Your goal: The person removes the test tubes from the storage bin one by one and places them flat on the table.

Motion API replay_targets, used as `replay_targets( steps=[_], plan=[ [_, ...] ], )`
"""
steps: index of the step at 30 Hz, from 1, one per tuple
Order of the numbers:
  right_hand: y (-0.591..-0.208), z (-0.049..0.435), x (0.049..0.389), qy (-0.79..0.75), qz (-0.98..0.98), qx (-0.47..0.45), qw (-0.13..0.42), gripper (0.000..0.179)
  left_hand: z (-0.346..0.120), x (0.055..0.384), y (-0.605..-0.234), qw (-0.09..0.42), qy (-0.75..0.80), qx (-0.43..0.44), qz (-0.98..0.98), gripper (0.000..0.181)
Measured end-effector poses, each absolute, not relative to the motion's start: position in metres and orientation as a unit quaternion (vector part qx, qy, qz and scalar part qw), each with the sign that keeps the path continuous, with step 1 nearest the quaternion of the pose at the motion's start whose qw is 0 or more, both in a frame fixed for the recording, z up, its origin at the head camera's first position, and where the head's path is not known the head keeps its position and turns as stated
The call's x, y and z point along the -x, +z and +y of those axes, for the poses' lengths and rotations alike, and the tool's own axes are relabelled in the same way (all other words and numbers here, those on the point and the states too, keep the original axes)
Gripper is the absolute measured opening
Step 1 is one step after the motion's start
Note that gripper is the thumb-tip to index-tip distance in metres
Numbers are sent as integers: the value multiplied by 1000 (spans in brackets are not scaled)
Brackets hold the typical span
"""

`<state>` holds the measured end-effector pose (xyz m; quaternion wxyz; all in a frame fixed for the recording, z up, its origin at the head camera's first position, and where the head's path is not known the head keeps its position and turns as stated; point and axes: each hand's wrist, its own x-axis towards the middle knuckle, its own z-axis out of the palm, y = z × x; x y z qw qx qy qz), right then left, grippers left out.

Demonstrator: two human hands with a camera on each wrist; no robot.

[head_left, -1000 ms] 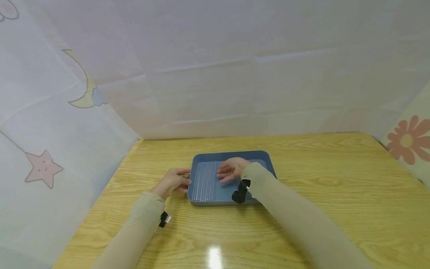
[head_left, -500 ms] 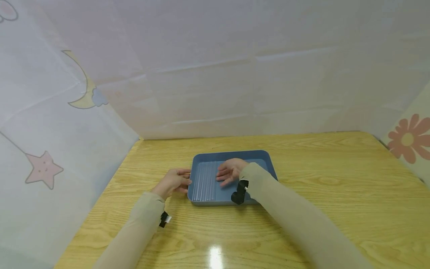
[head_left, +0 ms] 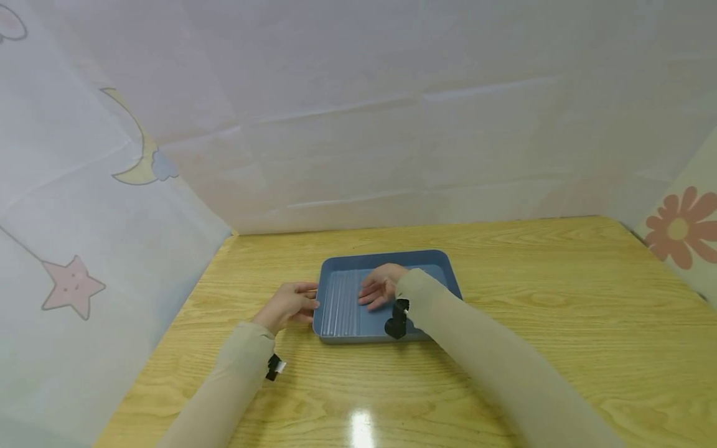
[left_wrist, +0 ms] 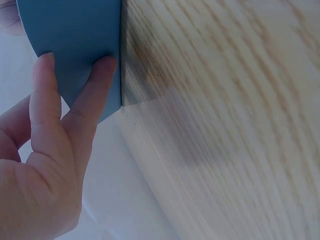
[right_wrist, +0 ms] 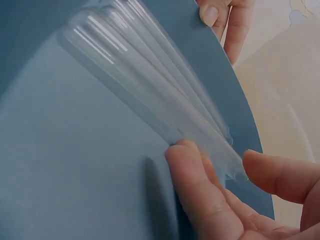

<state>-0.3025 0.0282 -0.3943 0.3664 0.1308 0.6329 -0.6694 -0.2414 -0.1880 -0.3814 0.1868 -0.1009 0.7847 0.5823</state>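
Blue plastic tray (head_left: 386, 259), lying flat on the table, base down. Clear tubes (head_left: 340, 302) inside it, side by side along the tray's left part, running from the far wall towards the near one; exact count hard to tell. Left hand (head_left: 287, 303) is at the tray's left wall: thumb over the rim, fingers slightly spread against the outside, pinching the wall between them. Right hand (head_left: 382, 286) is inside the tray, just right of the tubes, fingers close together and lightly bent, fingertips touching the side of the rightmost tube. Its thumb sits apart from those fingers, near the tubes' near ends; I can't tell if it touches.

Beige sleeves (head_left: 487, 354) on both arms, coming in from the near side of the tray; black strap (head_left: 396, 320) on the right wrist, over the tray's near edge. Wood-grain table (head_left: 560, 280) all round the tray, light glare near side. Pale sheet (head_left: 358, 124) hangs behind the tray. Far left of the tray, pink star (head_left: 74, 286) and yellow moon (head_left: 137, 149) prints; far right, red flower (head_left: 679, 229) print.
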Motion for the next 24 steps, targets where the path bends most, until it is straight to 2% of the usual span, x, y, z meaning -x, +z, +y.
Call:
replay_targets(
  steps=[11,24],
  plan=[
    [-387,23,295,-613,697,-111,353,33,-188,242,-383,184,582,101,786,54],
    [-378,22,285,-569,744,-64,345,40,-189,242,-384,178,573,100,794,54]
  ],
)
